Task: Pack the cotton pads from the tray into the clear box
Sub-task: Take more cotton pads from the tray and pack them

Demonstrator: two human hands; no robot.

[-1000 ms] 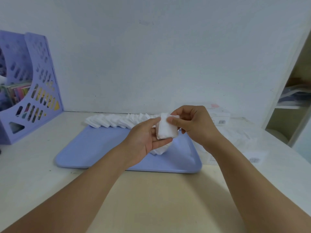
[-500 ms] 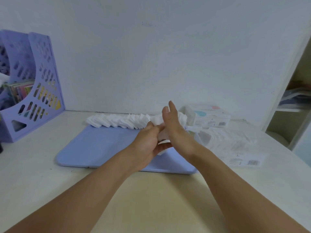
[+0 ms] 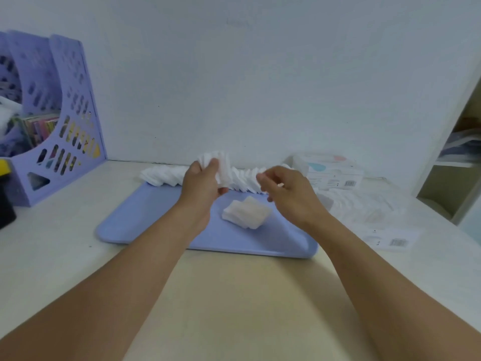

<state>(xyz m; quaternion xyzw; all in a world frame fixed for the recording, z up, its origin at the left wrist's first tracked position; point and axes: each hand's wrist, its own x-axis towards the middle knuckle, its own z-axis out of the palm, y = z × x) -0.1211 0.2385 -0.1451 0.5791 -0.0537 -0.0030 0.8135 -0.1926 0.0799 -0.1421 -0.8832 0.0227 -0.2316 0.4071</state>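
Note:
A light blue tray lies on the white desk. Along its far edge runs a row of white cotton pads. My left hand grips a stack of cotton pads raised above that row. A small pile of pads lies on the tray between my hands. My right hand hovers over the tray's right part with fingers curled; I cannot tell whether it pinches a pad. The clear box with pads inside lies right of the tray, blurred.
A purple file holder with books stands at the far left. A black and yellow object sits at the left edge. A white carton with a barcode rests by the wall. A shelf unit stands on the right.
The hands were together on one stack; now they have parted. My left hand has lifted its stack up and back, my right hand has moved right, and a small pile lies on the tray.

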